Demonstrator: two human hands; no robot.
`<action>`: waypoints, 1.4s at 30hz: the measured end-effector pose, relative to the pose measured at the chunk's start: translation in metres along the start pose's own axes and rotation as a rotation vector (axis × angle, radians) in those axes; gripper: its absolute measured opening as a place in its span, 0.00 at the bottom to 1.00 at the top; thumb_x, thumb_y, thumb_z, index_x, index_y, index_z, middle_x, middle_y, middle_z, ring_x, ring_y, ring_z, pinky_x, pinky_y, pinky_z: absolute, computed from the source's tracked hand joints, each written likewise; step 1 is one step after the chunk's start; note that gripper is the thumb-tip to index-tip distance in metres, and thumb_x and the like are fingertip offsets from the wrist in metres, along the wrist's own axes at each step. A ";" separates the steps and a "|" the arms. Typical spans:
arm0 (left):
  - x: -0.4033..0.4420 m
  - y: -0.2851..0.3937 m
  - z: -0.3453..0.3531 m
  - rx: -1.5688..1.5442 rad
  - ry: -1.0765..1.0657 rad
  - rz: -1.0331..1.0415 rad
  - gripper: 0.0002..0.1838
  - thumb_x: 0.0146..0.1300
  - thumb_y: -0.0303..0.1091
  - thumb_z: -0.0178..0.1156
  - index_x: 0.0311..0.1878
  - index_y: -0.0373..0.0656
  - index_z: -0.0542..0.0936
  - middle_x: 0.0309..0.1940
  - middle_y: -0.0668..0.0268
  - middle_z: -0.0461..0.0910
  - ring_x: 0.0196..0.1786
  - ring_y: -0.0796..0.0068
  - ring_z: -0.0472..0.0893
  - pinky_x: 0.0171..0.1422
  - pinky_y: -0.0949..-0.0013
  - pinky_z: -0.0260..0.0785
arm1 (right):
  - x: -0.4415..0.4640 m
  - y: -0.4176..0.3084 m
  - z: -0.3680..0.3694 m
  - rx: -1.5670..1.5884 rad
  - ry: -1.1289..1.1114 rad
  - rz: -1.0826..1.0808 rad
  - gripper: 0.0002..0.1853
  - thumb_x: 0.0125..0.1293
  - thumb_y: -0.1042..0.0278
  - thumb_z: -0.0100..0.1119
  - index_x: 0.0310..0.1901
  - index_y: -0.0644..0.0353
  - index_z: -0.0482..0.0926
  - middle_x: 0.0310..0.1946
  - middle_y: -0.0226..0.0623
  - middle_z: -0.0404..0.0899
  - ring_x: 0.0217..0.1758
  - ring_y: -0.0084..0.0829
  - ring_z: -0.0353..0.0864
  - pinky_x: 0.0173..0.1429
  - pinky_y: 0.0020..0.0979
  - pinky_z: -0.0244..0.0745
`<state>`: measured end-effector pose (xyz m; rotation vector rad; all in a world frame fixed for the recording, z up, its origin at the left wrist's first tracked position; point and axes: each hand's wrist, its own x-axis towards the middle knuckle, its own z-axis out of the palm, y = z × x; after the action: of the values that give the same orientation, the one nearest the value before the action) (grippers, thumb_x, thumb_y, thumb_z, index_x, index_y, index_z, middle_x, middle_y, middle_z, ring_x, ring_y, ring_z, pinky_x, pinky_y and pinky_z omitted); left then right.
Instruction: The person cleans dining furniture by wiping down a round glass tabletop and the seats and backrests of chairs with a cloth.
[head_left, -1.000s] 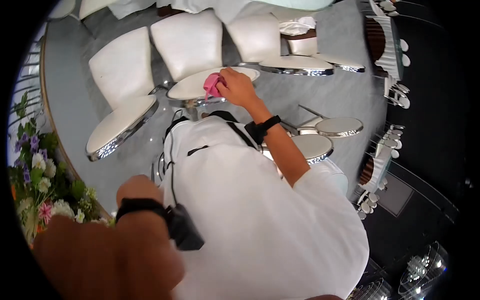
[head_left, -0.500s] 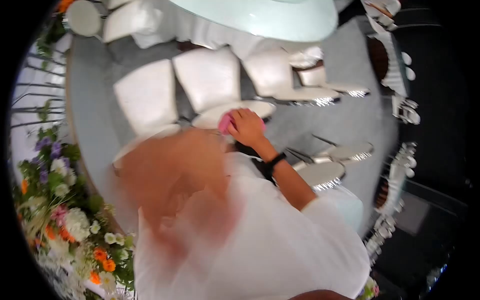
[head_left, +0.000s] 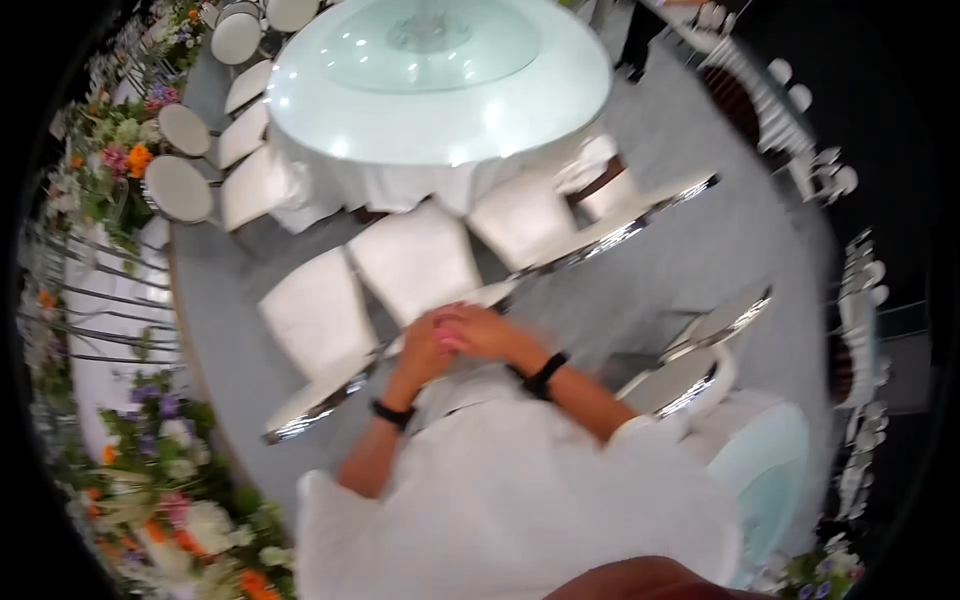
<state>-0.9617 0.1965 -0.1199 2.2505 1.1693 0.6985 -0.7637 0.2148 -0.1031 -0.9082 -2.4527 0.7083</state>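
Observation:
Both hands meet in front of the white shirt, over the back edge of a white chair (head_left: 415,262). My left hand (head_left: 425,345) comes in from the left, its fingers closed against a pink cloth (head_left: 452,338). From the right, my right hand (head_left: 480,332) is wrapped round the same cloth, of which only a small part shows between the hands. Each wrist has a black band. Blur hides the single fingers.
Beyond the chairs stands a round table (head_left: 430,130) with a glass turntable and white cloth. Flowers (head_left: 190,530) line the left side. More chairs (head_left: 680,385) are at the right. A person's dark-clothed legs (head_left: 638,45) show at the top.
My left hand has swung from near the camera to meet my right hand at the pink cloth. The view has shifted, showing more of the round table, and the hands appear lower.

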 end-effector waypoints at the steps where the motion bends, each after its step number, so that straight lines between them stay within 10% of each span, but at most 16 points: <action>1: -0.003 -0.034 0.037 0.095 -0.033 -0.078 0.42 0.48 0.44 0.73 0.65 0.37 0.70 0.60 0.44 0.73 0.61 0.42 0.75 0.64 0.49 0.70 | -0.010 0.012 -0.008 0.031 0.022 0.052 0.18 0.72 0.57 0.56 0.56 0.59 0.80 0.57 0.43 0.79 0.59 0.47 0.78 0.64 0.43 0.72; 8: 0.085 0.037 0.038 0.065 -0.364 -0.318 0.50 0.49 0.53 0.72 0.68 0.29 0.64 0.65 0.40 0.69 0.63 0.42 0.75 0.66 0.52 0.71 | -0.061 0.090 -0.028 0.085 0.111 0.183 0.16 0.73 0.66 0.51 0.58 0.60 0.78 0.55 0.48 0.80 0.56 0.52 0.79 0.62 0.44 0.74; 18: 0.161 0.041 0.138 0.481 -0.461 -0.410 0.32 0.59 0.44 0.63 0.66 0.43 0.72 0.55 0.47 0.80 0.56 0.45 0.81 0.59 0.54 0.76 | -0.099 0.182 -0.038 0.141 -0.129 0.028 0.22 0.64 0.73 0.54 0.61 0.64 0.71 0.55 0.52 0.77 0.56 0.52 0.78 0.61 0.44 0.74; 23: 0.219 -0.004 0.210 -0.406 -0.077 -0.183 0.23 0.66 0.33 0.55 0.64 0.39 0.75 0.56 0.47 0.81 0.57 0.50 0.82 0.63 0.59 0.73 | -0.150 0.136 -0.111 0.104 0.296 0.268 0.26 0.63 0.71 0.58 0.64 0.61 0.69 0.51 0.52 0.76 0.53 0.51 0.79 0.58 0.45 0.75; 29: 0.313 0.122 0.218 -0.809 -0.037 0.047 0.26 0.62 0.27 0.56 0.66 0.36 0.71 0.58 0.48 0.77 0.60 0.52 0.78 0.66 0.58 0.69 | -0.185 0.120 -0.207 0.005 0.789 0.440 0.21 0.64 0.68 0.60 0.59 0.59 0.75 0.49 0.44 0.78 0.49 0.48 0.80 0.56 0.44 0.75; 31: 0.331 0.145 0.222 -0.894 -0.110 0.045 0.27 0.62 0.27 0.57 0.66 0.36 0.70 0.58 0.48 0.77 0.60 0.52 0.78 0.66 0.57 0.69 | -0.202 0.076 -0.285 -0.188 0.680 0.059 0.15 0.67 0.68 0.60 0.54 0.58 0.80 0.41 0.37 0.81 0.45 0.41 0.81 0.53 0.41 0.75; 37: 0.339 0.156 0.246 -0.811 -0.123 0.002 0.30 0.60 0.28 0.60 0.67 0.36 0.68 0.58 0.49 0.75 0.61 0.51 0.76 0.67 0.56 0.68 | -0.232 -0.066 -0.404 0.317 0.923 -0.212 0.08 0.68 0.68 0.62 0.46 0.58 0.84 0.34 0.33 0.82 0.36 0.38 0.75 0.43 0.34 0.69; 42: 0.329 0.136 0.266 -0.521 -0.052 -0.021 0.33 0.58 0.29 0.62 0.68 0.36 0.67 0.59 0.49 0.74 0.61 0.50 0.75 0.67 0.55 0.67 | -0.245 -0.117 -0.456 0.210 0.680 -0.356 0.11 0.63 0.68 0.65 0.48 0.52 0.83 0.29 0.29 0.80 0.33 0.37 0.77 0.41 0.32 0.69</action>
<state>-0.5479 0.3528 -0.1613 1.8041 0.8598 0.8203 -0.3993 0.1111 0.2687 -0.4963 -1.8202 0.4230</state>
